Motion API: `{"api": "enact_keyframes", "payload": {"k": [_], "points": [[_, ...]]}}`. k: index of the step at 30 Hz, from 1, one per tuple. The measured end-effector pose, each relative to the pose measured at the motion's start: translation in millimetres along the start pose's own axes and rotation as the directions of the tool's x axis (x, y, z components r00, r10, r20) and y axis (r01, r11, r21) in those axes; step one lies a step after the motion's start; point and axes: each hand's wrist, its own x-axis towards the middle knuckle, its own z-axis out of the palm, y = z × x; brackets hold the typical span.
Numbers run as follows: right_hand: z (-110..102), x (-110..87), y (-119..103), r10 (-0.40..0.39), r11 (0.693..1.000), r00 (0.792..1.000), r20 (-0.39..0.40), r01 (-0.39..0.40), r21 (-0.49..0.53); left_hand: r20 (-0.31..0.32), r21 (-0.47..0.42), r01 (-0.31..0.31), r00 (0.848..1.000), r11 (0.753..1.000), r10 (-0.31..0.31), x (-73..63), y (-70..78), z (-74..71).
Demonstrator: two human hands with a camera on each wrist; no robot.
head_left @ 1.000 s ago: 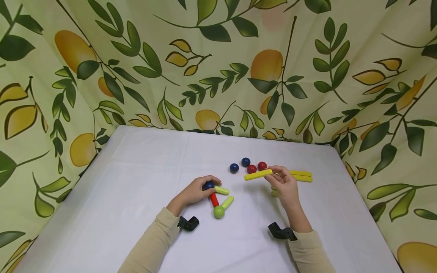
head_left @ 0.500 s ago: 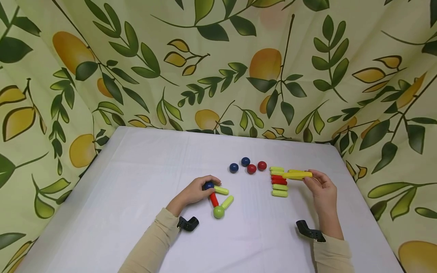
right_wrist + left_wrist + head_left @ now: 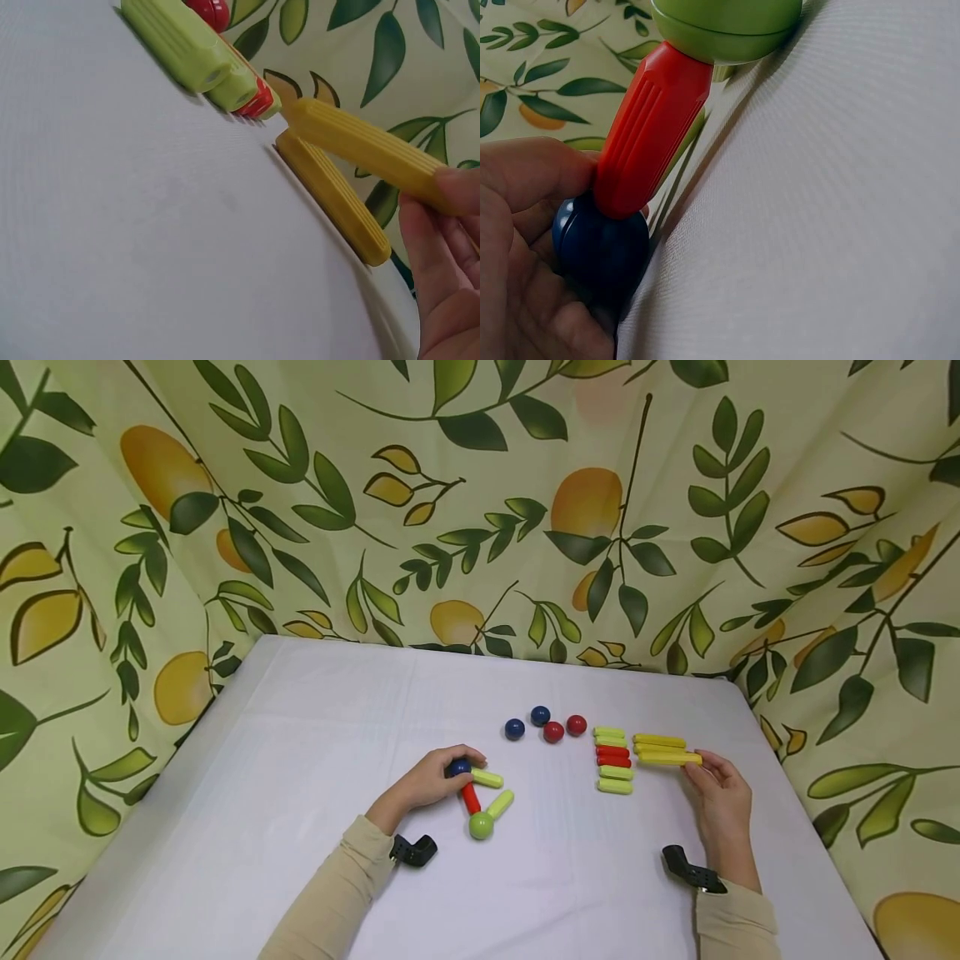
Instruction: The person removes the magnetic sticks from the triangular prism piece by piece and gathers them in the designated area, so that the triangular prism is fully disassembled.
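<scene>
My left hand [image 3: 429,782] grips a blue ball [image 3: 604,247], thumb and fingers curled about it. A red rod [image 3: 652,127] joins that ball to a light green ball [image 3: 482,826]. One lime-green rod [image 3: 487,778] extends from the blue ball, and another lime rod [image 3: 501,804] from the green ball; their free ends stand apart. Over on the right, my right hand [image 3: 723,802] pinches one end of a long yellow rod [image 3: 367,150]. This rod is slightly raised, close beside two yellow rods [image 3: 660,740] lying on the table.
Short lime and red rods [image 3: 615,772] lie in a column left of the yellow ones. Two blue balls [image 3: 514,729] and two red balls [image 3: 553,732] sit farther back. A patterned curtain [image 3: 480,527] borders the white table [image 3: 337,693] behind and at the sides.
My right hand has carried the yellow rod rightward, from near the red balls to the yellow rods, then slightly lower. The left hand and its joined pieces have stayed put.
</scene>
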Motion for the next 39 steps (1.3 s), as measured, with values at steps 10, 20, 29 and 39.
{"api": "enact_keyframes", "payload": {"k": [10,20,29,39], "points": [[-6.7,4.1,11.0,-0.064,0.835,0.995,-0.072,0.014,-0.55,0.004,-0.004,0.014,1.0,1.0,-0.014,-0.3,0.4,0.5],[-5.8,2.9,17.1,-0.179,0.619,0.982,-0.058,0.067,-0.783,-0.015,0.004,0.009,1.0,1.0,-0.009,6.5,-25.1,5.6],[-4.5,2.1,15.9,-0.167,0.652,0.983,-0.077,0.051,-0.757,-0.016,-0.001,0.01,1.0,1.0,-0.01,2.1,-7.9,2.4],[-1.2,-0.2,11.5,-0.233,0.697,0.97,-0.073,0.114,-0.708,-0.004,-0.01,0.009,1.0,1.0,-0.009,-0.5,0.7,0.1]]}}
